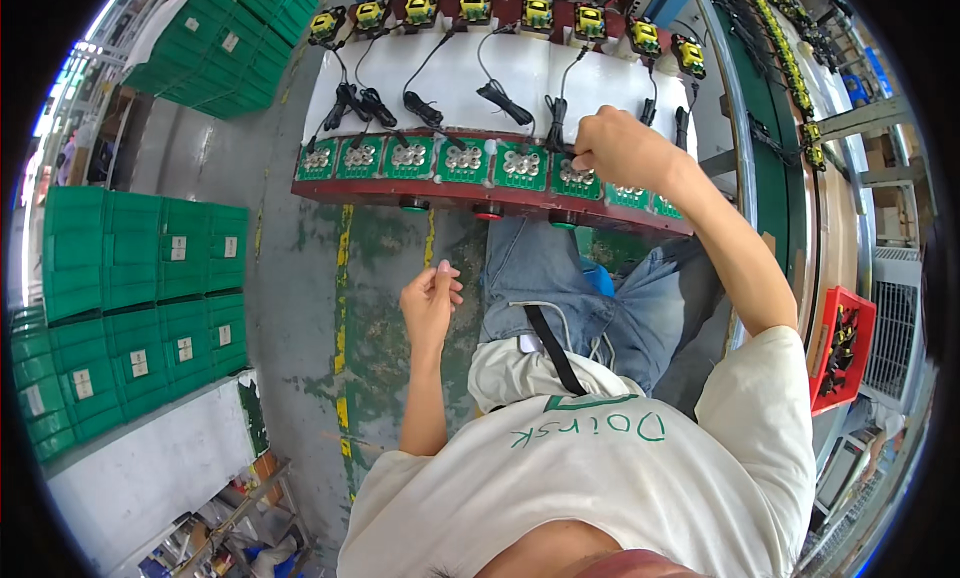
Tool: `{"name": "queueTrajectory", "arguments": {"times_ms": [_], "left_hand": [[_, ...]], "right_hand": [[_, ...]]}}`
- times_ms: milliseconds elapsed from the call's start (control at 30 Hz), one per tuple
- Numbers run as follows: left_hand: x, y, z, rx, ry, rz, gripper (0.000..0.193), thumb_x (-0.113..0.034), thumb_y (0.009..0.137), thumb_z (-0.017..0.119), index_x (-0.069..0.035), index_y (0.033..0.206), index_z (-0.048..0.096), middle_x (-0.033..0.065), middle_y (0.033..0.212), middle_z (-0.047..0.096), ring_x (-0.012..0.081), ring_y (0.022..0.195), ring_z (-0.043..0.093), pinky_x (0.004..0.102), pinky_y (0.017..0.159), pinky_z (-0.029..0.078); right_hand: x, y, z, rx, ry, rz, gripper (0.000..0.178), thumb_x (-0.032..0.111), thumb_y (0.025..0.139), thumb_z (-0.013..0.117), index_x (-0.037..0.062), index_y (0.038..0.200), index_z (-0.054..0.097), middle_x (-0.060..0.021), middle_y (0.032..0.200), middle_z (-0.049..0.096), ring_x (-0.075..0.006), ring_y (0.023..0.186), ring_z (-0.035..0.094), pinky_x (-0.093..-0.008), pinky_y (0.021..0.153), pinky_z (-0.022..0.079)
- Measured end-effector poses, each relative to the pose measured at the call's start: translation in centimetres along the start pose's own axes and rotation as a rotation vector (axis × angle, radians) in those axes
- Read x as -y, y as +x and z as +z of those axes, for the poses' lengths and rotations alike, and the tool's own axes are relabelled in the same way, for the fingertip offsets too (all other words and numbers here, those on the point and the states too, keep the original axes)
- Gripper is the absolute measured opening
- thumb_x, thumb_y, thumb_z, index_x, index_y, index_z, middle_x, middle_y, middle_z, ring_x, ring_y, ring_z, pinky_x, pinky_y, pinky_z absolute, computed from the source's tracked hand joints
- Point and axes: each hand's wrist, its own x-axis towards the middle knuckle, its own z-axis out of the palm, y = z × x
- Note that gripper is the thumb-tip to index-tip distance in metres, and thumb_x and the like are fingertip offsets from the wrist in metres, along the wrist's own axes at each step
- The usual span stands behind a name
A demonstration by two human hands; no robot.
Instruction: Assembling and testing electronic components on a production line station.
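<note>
My right hand (635, 153) reaches over a dark red test fixture (450, 191), its fingers curled in a pinch at a green circuit board (577, 181) with round silver contacts. A black cable bundle (556, 123) runs down to the board's top edge beside those fingertips; what they grip is hidden. My left hand (430, 303) hangs in the air in front of the fixture, holding nothing, its fingers loosely bent and apart. Along the fixture's front sit several like boards (464, 162). Behind them, yellow-and-black power modules (537, 15) stand in a row, each with a black cable.
A white panel (450, 63) lies between modules and boards. Green and red push buttons (488, 215) line the fixture's front face. Green crates (140, 268) are stacked at left. At right are a green conveyor belt (760, 98) and a red bin (843, 350) of parts.
</note>
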Motion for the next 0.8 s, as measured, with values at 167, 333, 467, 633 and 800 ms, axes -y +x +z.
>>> {"name": "queueTrajectory", "arguments": {"times_ms": [167,333,467,633,800], "left_hand": [[0.5,0.4,-0.4,-0.014,-0.028,0.029,0.033,-0.027,0.109,0.066,0.001,0.095,0.076,0.0057,0.075,0.068,0.0113,0.061,0.060,0.0235,0.056,0.045],[-2.2,1.4,-3.1,-0.072,-0.079,0.108,0.031,-0.026,0.110,0.066,-0.002,0.091,0.073,0.0026,0.074,0.064,0.0089,0.061,0.057,0.0209,0.056,0.042],[-5.4,3.8,-3.4,-0.069,-0.067,0.174,0.033,-0.028,0.110,0.066,-0.003,0.089,0.071,0.0007,0.071,0.060,0.0080,0.062,0.054,0.0207,0.057,0.041],[-10.5,5.8,-4.7,-0.145,0.118,0.399,0.034,-0.028,0.110,0.067,-0.002,0.088,0.069,-0.0001,0.069,0.058,0.0087,0.063,0.053,0.0238,0.057,0.042],[-15.7,9.1,-2.7,-0.272,0.927,0.697,0.041,-0.039,0.102,0.070,0.000,0.091,0.073,0.0168,0.072,0.072,0.0361,0.061,0.067,0.0473,0.061,0.054]], "right_hand": [[1.1,-0.3,-2.5,0.155,0.141,0.258,0.019,0.010,0.089,0.082,-0.0077,0.089,0.075,-0.0135,0.075,0.072,-0.0265,0.066,0.066,-0.0383,0.064,0.053],[7.8,-4.2,3.5,-0.535,0.294,-0.021,0.031,0.021,0.095,0.081,0.0039,0.075,0.066,-0.0074,0.069,0.062,-0.0247,0.051,0.052,-0.0373,0.052,0.045],[9.4,-7.6,13.6,-0.201,0.152,-0.507,0.040,0.032,0.102,0.070,0.0093,0.071,0.061,-0.0073,0.070,0.064,-0.0264,0.050,0.056,-0.0374,0.049,0.047],[6.8,-3.9,14.9,-0.192,0.076,-0.465,0.039,0.027,0.102,0.071,0.0075,0.070,0.059,-0.0077,0.068,0.059,-0.0278,0.051,0.057,-0.0370,0.051,0.047],[13.0,1.3,5.3,-0.372,0.111,-0.257,0.038,0.027,0.102,0.071,0.0055,0.072,0.061,-0.0107,0.069,0.062,-0.0297,0.052,0.060,-0.0388,0.051,0.049]]}}
